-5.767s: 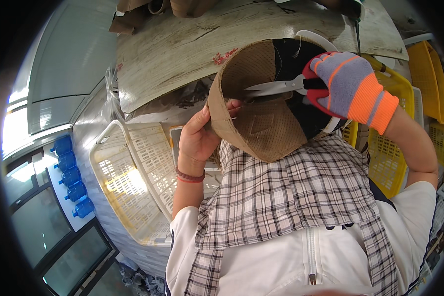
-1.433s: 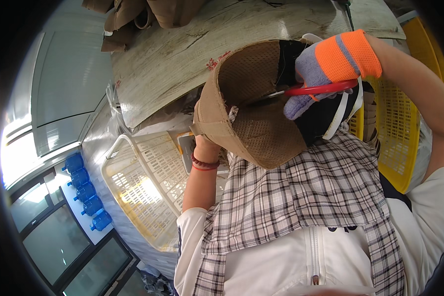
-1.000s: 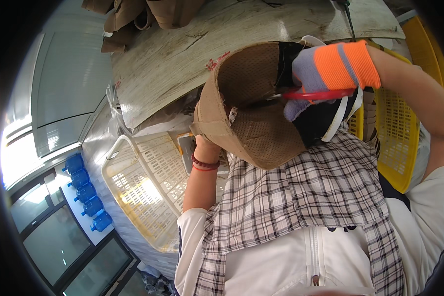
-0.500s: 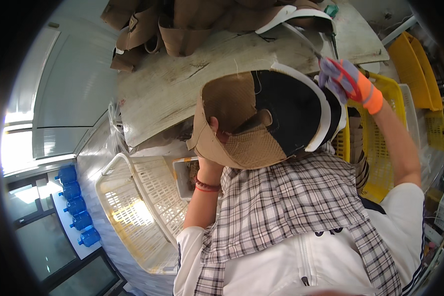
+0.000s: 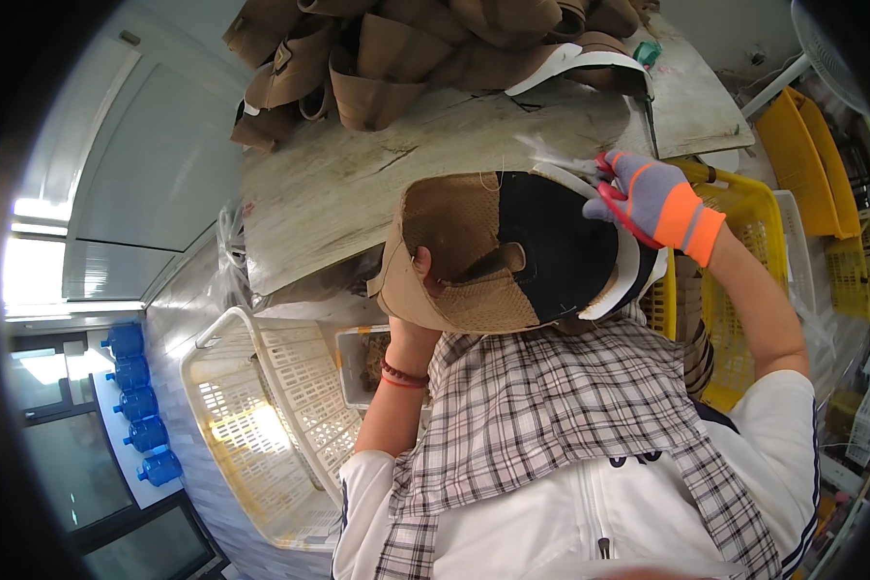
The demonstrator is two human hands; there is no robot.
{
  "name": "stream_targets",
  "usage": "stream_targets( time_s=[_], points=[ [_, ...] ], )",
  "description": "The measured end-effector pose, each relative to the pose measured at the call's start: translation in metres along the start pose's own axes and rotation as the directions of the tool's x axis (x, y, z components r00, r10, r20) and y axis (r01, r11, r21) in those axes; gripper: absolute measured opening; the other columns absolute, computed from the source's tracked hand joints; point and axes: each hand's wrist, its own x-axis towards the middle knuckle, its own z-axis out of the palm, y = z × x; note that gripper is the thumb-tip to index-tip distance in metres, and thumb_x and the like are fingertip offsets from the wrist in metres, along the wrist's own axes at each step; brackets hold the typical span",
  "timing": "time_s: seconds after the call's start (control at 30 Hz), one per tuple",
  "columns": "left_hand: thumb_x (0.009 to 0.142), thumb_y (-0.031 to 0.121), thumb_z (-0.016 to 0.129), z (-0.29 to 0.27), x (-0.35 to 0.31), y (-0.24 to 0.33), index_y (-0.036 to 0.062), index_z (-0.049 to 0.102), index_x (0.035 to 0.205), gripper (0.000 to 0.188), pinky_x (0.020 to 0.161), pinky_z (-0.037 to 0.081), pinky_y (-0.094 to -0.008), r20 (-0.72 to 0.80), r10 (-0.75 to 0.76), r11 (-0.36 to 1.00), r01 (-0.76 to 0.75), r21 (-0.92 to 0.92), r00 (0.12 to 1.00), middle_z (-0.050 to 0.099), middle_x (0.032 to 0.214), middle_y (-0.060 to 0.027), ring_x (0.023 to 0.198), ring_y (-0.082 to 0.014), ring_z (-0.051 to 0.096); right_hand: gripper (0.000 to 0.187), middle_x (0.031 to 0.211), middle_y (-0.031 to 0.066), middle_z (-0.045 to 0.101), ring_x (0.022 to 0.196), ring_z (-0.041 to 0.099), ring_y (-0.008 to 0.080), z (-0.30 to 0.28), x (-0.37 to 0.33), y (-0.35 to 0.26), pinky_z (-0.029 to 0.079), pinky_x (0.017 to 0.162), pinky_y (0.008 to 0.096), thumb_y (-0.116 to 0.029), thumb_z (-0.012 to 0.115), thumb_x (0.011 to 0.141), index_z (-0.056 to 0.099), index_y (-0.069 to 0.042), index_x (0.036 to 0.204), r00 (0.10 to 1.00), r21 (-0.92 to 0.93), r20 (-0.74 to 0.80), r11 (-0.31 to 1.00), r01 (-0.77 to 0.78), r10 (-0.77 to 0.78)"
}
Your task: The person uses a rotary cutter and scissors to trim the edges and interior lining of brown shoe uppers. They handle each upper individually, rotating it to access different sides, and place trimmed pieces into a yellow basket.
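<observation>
An unfinished cap (image 5: 556,256), brown on its left part and black inside on the right, is held in front of my chest with its hollow side up. A white curved strip (image 5: 621,274) runs along its right edge. My left hand (image 5: 414,333), bare, grips the brown side, thumb inside and the other fingers hidden underneath. In an orange and grey glove, my right hand (image 5: 659,201) holds red-handled scissors (image 5: 617,205) at the upper right edge of the cap. The blades point left over the rim and are blurred. Loose threads (image 5: 494,181) stick up from the rim.
Several brown caps (image 5: 387,63) are heaped at the far side of the worn table (image 5: 309,217). A white plastic basket (image 5: 224,387) stands at lower left, a grey bin (image 5: 358,353) beside it. Yellow crates (image 5: 773,227) stand on the right. Blue water jugs (image 5: 135,403) line the left wall.
My right hand has moved left and down with the scissors, from beyond the cap's right edge to its upper rim. The cap has shifted slightly; my left hand keeps its grip.
</observation>
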Motion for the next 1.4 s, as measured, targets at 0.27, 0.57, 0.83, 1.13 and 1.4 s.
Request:
stream_targets(
  time_s=[0.27,0.57,0.83,1.13,1.4],
  points=[
    [0.089,0.022,0.066,-0.018,0.001,-0.016,0.0096,0.051,0.129,0.045,0.087,0.047,-0.0351,-0.036,0.001,1.0,-0.002,-0.017,0.999,0.056,0.124,-0.005,0.11,-0.0201,0.055,0.028,0.087,0.0104,0.065,0.086,0.062,0.0277,-0.016,0.001,-0.008,0.049,0.08,0.037,-0.029,0.071,0.075,0.064,-0.009,0.093,0.928,-0.419,0.058,0.834,0.358,-0.369],
    [0.09,0.012,0.061,-0.02,0.007,-0.028,0.0084,0.056,0.121,0.032,0.074,0.05,-0.0317,0.041,0.227,0.887,-0.224,0.403,0.973,0.058,0.108,-0.0044,0.087,-0.0173,0.057,0.03,0.09,0.0089,0.069,0.082,0.066,0.0289,0.017,0.029,0.071,0.052,0.072,0.0343,-0.031,0.061,0.087,0.061,-0.008,0.106,0.99,0.035,-0.116,0.996,-0.082,0.085],
    [0.093,0.031,0.062,-0.009,-0.002,-0.012,0.0066,0.058,0.113,0.032,0.064,0.047,-0.024,0.073,0.09,0.975,-0.102,0.198,0.993,0.057,0.092,0.0011,0.079,-0.0072,0.054,0.03,0.093,0.012,0.063,0.088,0.059,0.0337,-0.016,0.0,0.019,0.049,0.077,0.0384,-0.015,0.071,0.073,0.058,-0.006,0.098,0.933,-0.364,-0.072,0.88,0.305,-0.353],
    [0.091,0.022,0.064,-0.018,0.002,-0.007,0.0052,0.048,0.13,0.046,0.086,0.052,-0.0383,0.051,-0.033,0.99,0.026,0.138,0.998,0.058,0.123,-0.0091,0.109,-0.0244,0.058,0.033,0.104,0.0119,0.067,0.086,0.066,0.0288,0.009,0.017,0.06,0.051,0.075,0.0335,-0.029,0.068,0.084,0.061,-0.005,0.105,0.978,0.132,-0.173,0.987,-0.096,0.118],
    [0.093,0.023,0.063,-0.02,-0.006,-0.012,0.0037,0.051,0.131,0.044,0.095,0.047,-0.0377,0.213,0.086,0.996,-0.078,-0.044,0.973,0.059,0.121,-0.0074,0.115,-0.0211,0.052,0.037,0.098,0.0129,0.065,0.088,0.063,0.0302,-0.004,-0.004,0.044,0.051,0.074,0.0345,-0.037,0.071,0.081,0.061,-0.008,0.103,0.99,-0.099,-0.115,0.993,0.069,-0.08]
  ],
)
